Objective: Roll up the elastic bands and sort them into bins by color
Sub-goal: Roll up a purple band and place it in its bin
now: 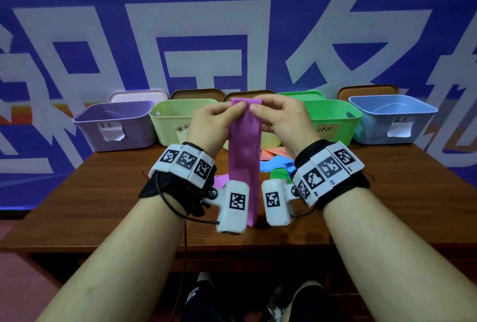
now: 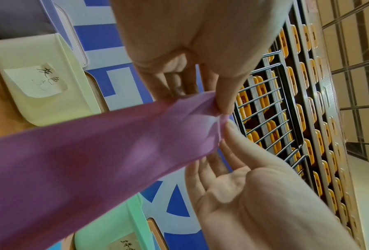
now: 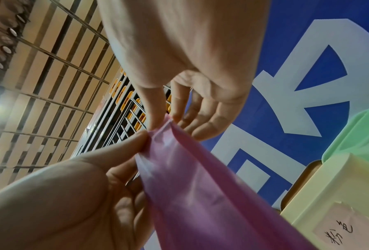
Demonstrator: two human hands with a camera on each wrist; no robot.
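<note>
A pink elastic band hangs flat and unrolled above the wooden table, its lower end near the table's front. My left hand pinches the band's top left corner and my right hand pinches the top right corner, both raised in front of the bins. The left wrist view shows my left hand pinching the pink band between thumb and finger. The right wrist view shows my right hand pinching the pink band the same way.
A row of bins lines the table's far edge: purple, yellow-green, green and blue; another is mostly hidden behind the band. Loose orange, blue and green bands lie behind my wrists. Lids lean on the blue wall.
</note>
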